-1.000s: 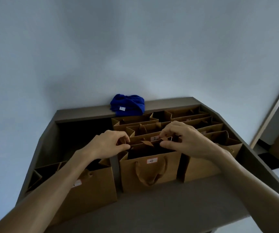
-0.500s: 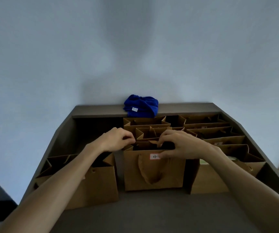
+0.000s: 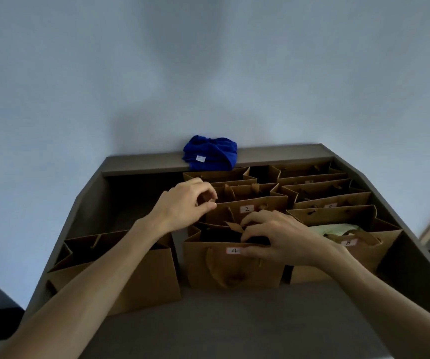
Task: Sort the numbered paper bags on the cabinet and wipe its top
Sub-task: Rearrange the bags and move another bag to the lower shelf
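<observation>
Left hand (image 3: 182, 200) pinching left top edge of bag 2 (image 3: 245, 211). Right hand (image 3: 278, 239) gripping front rim of bag 4 (image 3: 232, 265). Bag 2 directly behind bag 4, long axes left-right. Nearer: left. Cloth (image 3: 210, 152) at cabinet (image 3: 234, 320) back.

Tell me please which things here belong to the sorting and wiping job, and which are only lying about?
Belong to the job:
bag 2, pinched by left hand
bag 4, gripped by right hand
bag 8
blue cloth
cabinet top

Lying about:
nothing that I can see.
</observation>
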Available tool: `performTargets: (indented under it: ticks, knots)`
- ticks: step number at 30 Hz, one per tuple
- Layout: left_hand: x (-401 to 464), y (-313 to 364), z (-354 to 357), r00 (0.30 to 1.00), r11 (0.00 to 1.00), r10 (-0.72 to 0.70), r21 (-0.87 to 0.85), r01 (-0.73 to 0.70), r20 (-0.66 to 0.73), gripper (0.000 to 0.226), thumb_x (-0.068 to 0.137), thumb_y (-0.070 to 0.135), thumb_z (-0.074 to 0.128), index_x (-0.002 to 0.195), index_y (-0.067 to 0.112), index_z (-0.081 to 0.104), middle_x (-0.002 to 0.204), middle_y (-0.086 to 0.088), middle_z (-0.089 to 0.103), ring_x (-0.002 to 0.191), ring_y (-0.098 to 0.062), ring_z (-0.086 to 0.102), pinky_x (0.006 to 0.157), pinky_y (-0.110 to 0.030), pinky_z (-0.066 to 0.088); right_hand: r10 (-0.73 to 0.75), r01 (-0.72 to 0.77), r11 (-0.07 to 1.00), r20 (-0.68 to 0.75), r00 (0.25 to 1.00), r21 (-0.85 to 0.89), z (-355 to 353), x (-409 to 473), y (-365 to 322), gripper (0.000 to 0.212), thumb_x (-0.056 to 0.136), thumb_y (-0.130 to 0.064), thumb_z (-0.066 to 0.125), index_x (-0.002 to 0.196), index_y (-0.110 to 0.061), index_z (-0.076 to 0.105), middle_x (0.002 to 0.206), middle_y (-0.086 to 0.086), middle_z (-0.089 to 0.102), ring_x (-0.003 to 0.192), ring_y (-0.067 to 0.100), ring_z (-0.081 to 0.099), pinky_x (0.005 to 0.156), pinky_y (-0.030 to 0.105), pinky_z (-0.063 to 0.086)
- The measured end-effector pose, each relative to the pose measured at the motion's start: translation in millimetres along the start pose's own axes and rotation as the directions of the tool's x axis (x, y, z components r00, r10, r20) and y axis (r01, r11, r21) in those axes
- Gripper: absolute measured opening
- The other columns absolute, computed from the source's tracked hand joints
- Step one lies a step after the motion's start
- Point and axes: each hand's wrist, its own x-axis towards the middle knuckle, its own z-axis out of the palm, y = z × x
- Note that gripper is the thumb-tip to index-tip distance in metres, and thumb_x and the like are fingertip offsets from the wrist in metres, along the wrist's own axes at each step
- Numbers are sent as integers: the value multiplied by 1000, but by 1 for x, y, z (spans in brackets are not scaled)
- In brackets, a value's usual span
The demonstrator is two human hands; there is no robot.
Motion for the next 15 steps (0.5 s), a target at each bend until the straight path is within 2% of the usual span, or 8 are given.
performTargets:
  ticks: [4, 7, 10, 12, 15]
  knots:
    - [15, 4, 14, 996, 996, -6, 94, -3, 91, 24, 91, 41, 60, 115, 35, 60, 126, 13, 55, 102, -4, 55, 87, -41, 52, -20, 22, 998, -33, 999, 61, 1, -7, -5, 28, 95, -47, 57, 113, -29, 68, 133, -10, 55, 120, 5, 47, 100, 26, 38]
    - [24, 5, 22, 987, 990, -19, 138, -4, 160, 24, 93, 39, 58, 116, 35, 61, 124, 10, 60, 111, -10, 57, 92, -45, 51, 10, -10, 993, 7, 1000, 117, -2, -7, -4, 31, 93, -51, 58, 114, -30, 67, 133, -13, 53, 121, 2, 43, 101, 24, 35]
    - [29, 1, 25, 981, 993, -14, 116, -9, 192, 16, 94, 37, 57, 108, 36, 64, 114, 11, 65, 106, -7, 60, 88, -38, 53, 54, -47, 971, -24, 998, 233, -6, -3, 3, 33, 91, -54, 58, 114, -32, 66, 132, -15, 53, 123, -3, 39, 102, 21, 33]
    - [28, -1, 24, 980, 994, 2, 109, -24, 199, 12, 93, 37, 58, 103, 37, 64, 105, 13, 66, 98, -4, 61, 85, -36, 55, 110, -67, 946, -118, 987, 317, -11, 2, 11, 28, 94, -47, 57, 113, -29, 66, 128, -13, 57, 121, -6, 44, 100, 17, 35]
    - [21, -3, 19, 981, 994, 0, 111, -22, 196, 12, 92, 35, 60, 102, 35, 66, 100, 12, 67, 92, -3, 62, 85, -35, 55, 214, -113, 936, -283, 935, 334, -21, 13, 24, 20, 96, -38, 57, 110, -27, 65, 118, -11, 60, 111, -1, 53, 94, 20, 46]
